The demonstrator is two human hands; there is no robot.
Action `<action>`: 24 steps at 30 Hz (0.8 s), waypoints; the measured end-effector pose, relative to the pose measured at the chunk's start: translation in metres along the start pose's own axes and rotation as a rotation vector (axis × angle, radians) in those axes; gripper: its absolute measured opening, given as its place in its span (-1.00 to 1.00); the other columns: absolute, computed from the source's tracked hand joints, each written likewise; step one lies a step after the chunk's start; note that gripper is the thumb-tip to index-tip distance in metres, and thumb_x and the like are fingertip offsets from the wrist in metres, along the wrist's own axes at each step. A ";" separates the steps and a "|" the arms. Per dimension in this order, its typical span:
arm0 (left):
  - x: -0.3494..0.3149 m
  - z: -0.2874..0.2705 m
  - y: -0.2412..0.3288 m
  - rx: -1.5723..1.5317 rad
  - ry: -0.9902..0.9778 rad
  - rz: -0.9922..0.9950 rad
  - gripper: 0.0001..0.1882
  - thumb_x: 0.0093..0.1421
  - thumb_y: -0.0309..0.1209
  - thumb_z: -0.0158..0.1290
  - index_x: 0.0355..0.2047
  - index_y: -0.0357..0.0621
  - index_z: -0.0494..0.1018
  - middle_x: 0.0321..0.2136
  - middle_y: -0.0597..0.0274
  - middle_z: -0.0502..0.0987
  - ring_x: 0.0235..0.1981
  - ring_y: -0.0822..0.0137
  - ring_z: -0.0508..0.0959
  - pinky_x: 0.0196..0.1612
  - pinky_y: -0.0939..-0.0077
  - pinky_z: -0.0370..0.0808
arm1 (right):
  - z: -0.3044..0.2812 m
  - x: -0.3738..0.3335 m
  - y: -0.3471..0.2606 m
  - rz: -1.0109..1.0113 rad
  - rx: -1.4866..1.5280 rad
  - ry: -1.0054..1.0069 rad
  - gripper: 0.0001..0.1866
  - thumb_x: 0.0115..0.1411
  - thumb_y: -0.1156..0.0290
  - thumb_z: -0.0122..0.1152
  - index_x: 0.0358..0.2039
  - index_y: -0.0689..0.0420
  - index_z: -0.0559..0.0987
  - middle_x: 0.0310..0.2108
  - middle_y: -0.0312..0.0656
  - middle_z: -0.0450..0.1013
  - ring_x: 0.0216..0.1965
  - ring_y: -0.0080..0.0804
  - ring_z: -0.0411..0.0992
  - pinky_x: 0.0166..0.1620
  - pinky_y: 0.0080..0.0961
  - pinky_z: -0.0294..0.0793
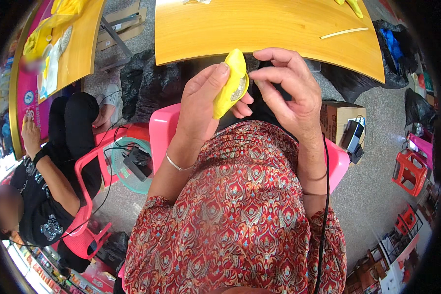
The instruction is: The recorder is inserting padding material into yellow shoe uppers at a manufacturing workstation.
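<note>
In front of my body, my left hand (206,95) grips a small yellow cloth piece (235,63) with a pointed upper end. Greyish, shiny filling (238,89) shows through a slit along its right side. My left thumb lies on the upper left of the cloth, with other fingertips showing beyond its lower right. Just right of the slit is my right hand (291,90), its fingers bent and some tips drawn close together by the cloth's edge. Whatever may be between those tips is too small to make out.
A wooden table (279,29) lies ahead, bearing a pale thin strip (344,33) and yellow cloth at its far edge. Black bags and a cardboard box (335,120) are beneath and beside it. A seated person (44,196) works at the left by another table (78,44). A black cable (323,215) runs down my right side.
</note>
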State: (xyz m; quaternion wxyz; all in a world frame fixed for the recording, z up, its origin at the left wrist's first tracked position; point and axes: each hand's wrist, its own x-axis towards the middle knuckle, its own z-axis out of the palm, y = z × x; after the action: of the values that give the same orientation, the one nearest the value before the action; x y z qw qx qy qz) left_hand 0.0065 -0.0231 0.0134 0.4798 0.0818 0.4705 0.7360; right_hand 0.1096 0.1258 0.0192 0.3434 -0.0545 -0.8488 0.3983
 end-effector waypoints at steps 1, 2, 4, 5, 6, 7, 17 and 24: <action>0.000 0.000 0.000 -0.001 0.001 -0.001 -0.63 0.36 -0.19 -0.13 -0.21 -0.32 0.42 -0.54 -0.04 0.56 -0.64 0.26 0.56 -0.57 0.53 0.51 | 0.000 0.000 0.001 -0.042 -0.011 -0.032 -0.77 -0.07 0.65 0.21 -0.35 0.11 0.61 -0.18 -0.17 0.49 -0.18 -0.26 0.47 -0.17 -0.48 0.44; 0.000 -0.001 0.001 0.030 0.006 -0.017 -0.62 0.36 -0.18 -0.13 -0.21 -0.32 0.42 -0.55 -0.02 0.55 -0.66 0.27 0.55 -0.59 0.53 0.49 | 0.001 0.000 0.002 -0.083 -0.022 -0.064 -0.72 -0.12 0.66 0.20 -0.35 0.06 0.62 -0.12 -0.17 0.47 -0.11 -0.24 0.44 -0.10 -0.44 0.42; 0.001 -0.001 0.002 0.060 0.013 -0.035 -0.61 0.36 -0.17 -0.13 -0.20 -0.32 0.42 -0.57 0.01 0.55 -0.67 0.28 0.55 -0.62 0.53 0.48 | 0.004 -0.002 0.005 -0.084 -0.042 -0.087 -0.68 -0.17 0.63 0.21 -0.35 0.01 0.63 -0.04 -0.17 0.43 -0.04 -0.17 0.39 -0.02 -0.34 0.35; 0.001 -0.002 0.003 0.075 0.004 -0.059 -0.61 0.36 -0.17 -0.14 -0.21 -0.33 0.42 -0.58 0.02 0.54 -0.69 0.29 0.53 -0.63 0.54 0.46 | 0.006 -0.002 0.005 -0.109 -0.106 -0.084 -0.68 -0.16 0.60 0.22 -0.33 -0.01 0.63 -0.02 -0.17 0.42 -0.03 -0.17 0.38 -0.01 -0.30 0.33; 0.002 -0.003 0.004 0.089 -0.003 -0.082 -0.60 0.36 -0.17 -0.14 -0.21 -0.34 0.42 -0.60 0.03 0.53 -0.70 0.30 0.52 -0.64 0.55 0.45 | 0.008 -0.002 0.006 -0.134 -0.169 -0.083 -0.68 -0.15 0.58 0.22 -0.32 -0.03 0.63 0.01 -0.16 0.41 -0.02 -0.16 0.37 0.00 -0.27 0.32; 0.002 -0.005 0.005 0.088 -0.001 -0.083 -0.60 0.36 -0.17 -0.14 -0.21 -0.34 0.42 -0.60 0.03 0.53 -0.70 0.30 0.52 -0.64 0.55 0.45 | 0.009 -0.002 0.006 -0.133 -0.167 -0.084 -0.68 -0.15 0.58 0.22 -0.32 -0.03 0.63 0.01 -0.16 0.41 -0.02 -0.16 0.37 0.00 -0.27 0.32; 0.008 -0.017 0.011 0.259 0.037 -0.129 -0.55 0.32 -0.11 -0.11 -0.27 -0.34 0.45 -0.62 0.08 0.51 -0.74 0.39 0.47 -0.68 0.62 0.38 | 0.011 0.005 0.006 -0.191 -0.519 -0.168 -0.81 -0.06 0.35 0.16 -0.37 -0.11 0.62 -0.01 -0.29 0.42 0.02 -0.24 0.35 0.01 -0.24 0.24; 0.014 -0.021 0.001 0.191 0.030 -0.208 -0.58 0.33 -0.14 -0.09 -0.26 -0.34 0.44 -0.61 0.03 0.52 -0.77 0.37 0.46 -0.68 0.62 0.42 | 0.008 0.001 0.012 -0.218 -0.503 -0.203 -0.86 -0.07 0.36 0.17 -0.43 -0.06 0.58 -0.16 -0.33 0.43 -0.05 -0.33 0.38 -0.03 -0.31 0.27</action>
State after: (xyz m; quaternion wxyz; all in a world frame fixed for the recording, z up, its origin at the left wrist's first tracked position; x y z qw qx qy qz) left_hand -0.0139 -0.0253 -0.0016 0.5365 0.0670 0.5514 0.6354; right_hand 0.1014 0.1291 0.0080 0.2730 -0.0063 -0.9519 0.1393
